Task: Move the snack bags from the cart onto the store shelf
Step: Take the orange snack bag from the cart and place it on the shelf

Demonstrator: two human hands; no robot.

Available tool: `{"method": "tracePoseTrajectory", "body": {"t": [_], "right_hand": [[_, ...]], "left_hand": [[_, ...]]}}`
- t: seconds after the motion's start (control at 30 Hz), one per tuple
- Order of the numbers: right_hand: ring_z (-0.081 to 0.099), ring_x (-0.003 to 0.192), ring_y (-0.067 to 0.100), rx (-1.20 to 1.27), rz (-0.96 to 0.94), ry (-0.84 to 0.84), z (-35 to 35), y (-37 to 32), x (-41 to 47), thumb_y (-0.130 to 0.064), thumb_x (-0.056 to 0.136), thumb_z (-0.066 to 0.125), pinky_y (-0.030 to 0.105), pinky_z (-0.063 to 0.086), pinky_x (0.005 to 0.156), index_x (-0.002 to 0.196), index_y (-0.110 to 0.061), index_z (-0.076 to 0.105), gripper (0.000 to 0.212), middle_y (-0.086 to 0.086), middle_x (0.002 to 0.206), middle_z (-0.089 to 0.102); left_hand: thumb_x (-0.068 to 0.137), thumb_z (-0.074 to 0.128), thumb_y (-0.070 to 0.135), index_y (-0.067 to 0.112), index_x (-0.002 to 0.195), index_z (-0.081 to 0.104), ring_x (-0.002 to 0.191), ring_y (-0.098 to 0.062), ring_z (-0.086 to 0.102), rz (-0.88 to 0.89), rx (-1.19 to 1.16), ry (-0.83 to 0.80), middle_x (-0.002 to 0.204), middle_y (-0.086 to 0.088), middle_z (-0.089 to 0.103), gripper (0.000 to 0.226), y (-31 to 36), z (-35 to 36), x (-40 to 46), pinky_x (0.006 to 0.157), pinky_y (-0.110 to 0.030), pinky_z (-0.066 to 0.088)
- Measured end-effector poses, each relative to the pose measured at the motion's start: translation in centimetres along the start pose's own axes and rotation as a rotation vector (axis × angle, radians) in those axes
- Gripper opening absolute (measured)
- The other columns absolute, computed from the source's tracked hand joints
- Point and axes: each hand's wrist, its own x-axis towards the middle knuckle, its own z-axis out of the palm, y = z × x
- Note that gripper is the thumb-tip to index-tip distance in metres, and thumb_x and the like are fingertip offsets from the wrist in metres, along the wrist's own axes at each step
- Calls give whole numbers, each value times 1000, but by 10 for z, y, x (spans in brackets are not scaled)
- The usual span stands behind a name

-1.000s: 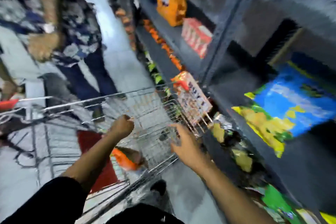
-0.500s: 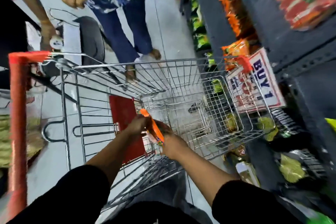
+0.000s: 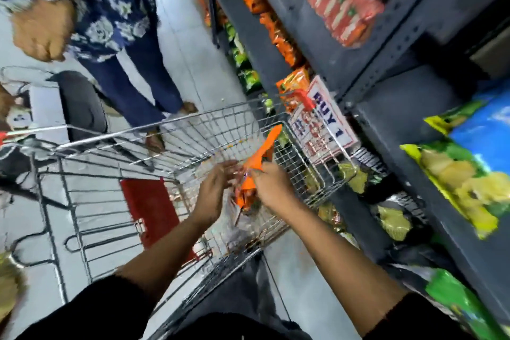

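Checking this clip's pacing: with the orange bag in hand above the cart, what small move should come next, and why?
Probably lift the orange snack bag clear of the cart and swing it right toward the shelf. The right hand already grips it, the left hand looks open beside it, and matching orange packs sit there.

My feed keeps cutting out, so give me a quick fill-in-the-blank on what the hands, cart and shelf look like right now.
1. The right hand grips a snack bag whose colour is ____.
2. The bag is held above the wire ____, not on the shelf.
3. The left hand is beside the bag with its fingers ____.
4. The sign clipped to the cart's far corner reads "____ 1".

Missing words: orange; cart; open; BUY
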Motion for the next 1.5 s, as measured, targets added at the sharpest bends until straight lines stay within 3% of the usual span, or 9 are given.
{"method": "tracePoseTrajectory", "body": {"t": [0.27, 0.4, 0.57, 0.67, 0.77, 0.9, 1.03, 1.27, 1.5], "right_hand": [[63, 60, 42, 212, -306, 207, -130, -104, -133, -29, 64, 57, 61, 57, 69, 66, 6, 65, 36, 32, 64, 67], [60, 55, 17, 397, -587, 242, -191, -130, -234, -26, 88, 65, 31, 59, 57, 66, -1, 64, 33, 26, 66, 68], [67, 88, 4, 389, -973, 721, -267, -104, -347, -23, 88, 64, 16, 53, 76, 99, -13, 71, 16, -3, 96, 76], [65, 108, -4, 278, -891, 893, -302, -55, -384, -35, 66, 88, 14, 53, 86, 120, -39, 59, 61, -20, 121, 68], [66, 108, -7, 179, -747, 759, -325, -19, -420, 3, 61, 89, 9, 53, 83, 128, -40, 46, 90, -30, 118, 69], [73, 88, -4, 197, -620, 961, -353, 17, -464, 20, 55, 85, 11, 55, 71, 118, -22, 56, 80, -19, 101, 78], [74, 95, 7, 264, -638, 1195, -387, 48, -497, 22, 50, 86, 16, 57, 72, 117, -13, 60, 80, -6, 108, 79], [68, 114, 11, 238, -504, 1382, -451, 102, -510, -34, 38, 101, 43, 55, 99, 124, -37, 55, 98, -9, 122, 72], [47, 112, -30, 147, -377, 1410, -476, 131, -496, -33, 65, 90, 0, 43, 89, 124, -61, 31, 88, -40, 129, 49]], "left_hand": [[53, 77, 65, 23, 131, 38, 117, 1, 54, 495, 273, -6, 129, 10, 55, 96, 118, 86, -28, 96, -18, 46], [37, 75, 77, 48, 104, 42, 91, -4, 64, 603, 81, 46, 98, 15, 62, 81, 200, 129, -48, 83, -14, 52], [31, 85, 64, 7, 127, 50, 95, -8, 70, 762, -128, -56, 111, -6, 70, 117, 278, 185, -94, 83, -20, 57], [32, 85, 64, 1, 126, 49, 106, -21, 69, 803, -163, -221, 115, -6, 72, 118, 314, 214, -106, 95, -40, 54], [38, 90, 42, 10, 115, 61, 104, -35, 69, 897, -127, -408, 112, -18, 72, 88, 350, 264, -109, 92, -60, 50], [36, 85, 3, 17, 114, 56, 90, -18, 73, 907, -360, -729, 102, -4, 77, 85, 397, 349, -162, 75, -30, 60], [53, 86, 28, 23, 129, 48, 112, -12, 65, 932, -350, -967, 123, 3, 68, 85, 425, 415, -197, 86, -19, 53], [73, 78, 23, 29, 122, 48, 99, 16, 60, 879, -171, -1043, 118, 16, 65, 57, 434, 517, -209, 82, -3, 47], [91, 53, 2, 27, 122, 32, 87, 33, 42, 860, -83, -1083, 111, 27, 45, 45, 424, 559, -210, 67, 11, 34]]}}
